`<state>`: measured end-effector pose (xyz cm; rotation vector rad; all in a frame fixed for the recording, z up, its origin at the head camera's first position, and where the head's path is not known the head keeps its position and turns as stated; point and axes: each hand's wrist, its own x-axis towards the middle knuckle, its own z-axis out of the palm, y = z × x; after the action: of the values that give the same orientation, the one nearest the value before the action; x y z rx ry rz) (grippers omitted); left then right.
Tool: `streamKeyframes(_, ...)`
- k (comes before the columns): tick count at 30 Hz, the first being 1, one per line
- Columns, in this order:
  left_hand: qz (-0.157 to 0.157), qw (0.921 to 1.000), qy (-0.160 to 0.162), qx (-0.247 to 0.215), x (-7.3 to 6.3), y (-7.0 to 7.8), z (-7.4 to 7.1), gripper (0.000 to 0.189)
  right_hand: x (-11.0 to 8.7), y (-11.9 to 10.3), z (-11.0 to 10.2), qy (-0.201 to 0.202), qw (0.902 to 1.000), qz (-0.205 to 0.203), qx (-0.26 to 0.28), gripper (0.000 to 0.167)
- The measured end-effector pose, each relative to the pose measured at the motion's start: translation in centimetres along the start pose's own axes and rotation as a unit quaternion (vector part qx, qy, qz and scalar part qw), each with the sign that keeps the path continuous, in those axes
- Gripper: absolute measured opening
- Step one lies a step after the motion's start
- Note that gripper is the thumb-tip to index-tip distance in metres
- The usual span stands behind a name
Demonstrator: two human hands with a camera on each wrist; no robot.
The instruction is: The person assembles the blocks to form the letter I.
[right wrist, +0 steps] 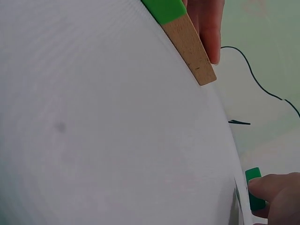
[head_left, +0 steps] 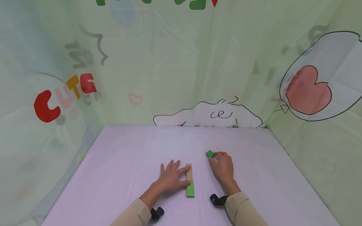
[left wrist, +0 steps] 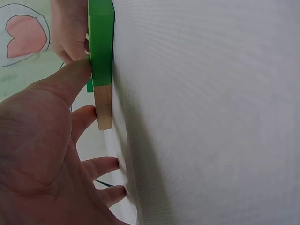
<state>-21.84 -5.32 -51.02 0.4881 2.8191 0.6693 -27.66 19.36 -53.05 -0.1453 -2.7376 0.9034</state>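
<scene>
A light green block [head_left: 190,189] and a bare-wood block [head_left: 189,172] lie end to end in a line on the table. My left hand [head_left: 171,178] is spread to their left, thumb at the green block and index finger at the wooden one, the other fingertips down on the tabletop. In the left wrist view, the thumb meets the side of the green block [left wrist: 101,44]. Farther back, my right hand [head_left: 223,166] pinches a small dark green block [head_left: 210,153] between thumb and fingers, low over the table. The right wrist view shows this dark green block [right wrist: 256,200] partly covered by the thumb.
The table [head_left: 127,150] has a pale, smooth cover. Printed cloth walls [head_left: 169,69] rise along its back and sides. A black wrist device [head_left: 218,200] is strapped at the right sleeve, and another [head_left: 157,213] at the left sleeve.
</scene>
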Motion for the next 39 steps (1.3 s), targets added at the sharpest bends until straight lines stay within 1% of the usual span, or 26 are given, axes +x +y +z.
streamKeyframes(4,0.001,1.0000,0.002,0.001,0.0,0.0,0.0,0.066,0.0,-0.4,0.1,-0.006,1.0000,0.003,0.004,0.041)
streamKeyframes(9,0.001,1.0000,0.001,0.003,0.1,-0.1,0.1,0.066,-0.2,-0.7,0.2,-0.007,0.9999,-0.009,0.011,0.040)
streamKeyframes(14,0.000,1.0000,0.002,0.006,0.1,-0.2,0.2,0.066,-0.3,-1.2,0.5,-0.016,0.9997,-0.017,0.012,0.040)
streamKeyframes(21,0.004,1.0000,0.002,0.004,0.0,-0.1,0.0,0.065,-0.3,-1.7,0.9,-0.020,0.9993,-0.025,0.018,0.040)
streamKeyframes(32,0.005,1.0000,0.004,0.005,0.1,-0.2,-0.1,0.066,-0.2,-2.4,1.6,-0.043,0.9980,-0.041,0.020,0.042)
streamKeyframes(39,0.007,1.0000,0.003,0.002,0.1,-0.2,0.0,0.066,-0.5,-2.8,2.2,-0.051,0.9960,-0.069,0.024,0.040)
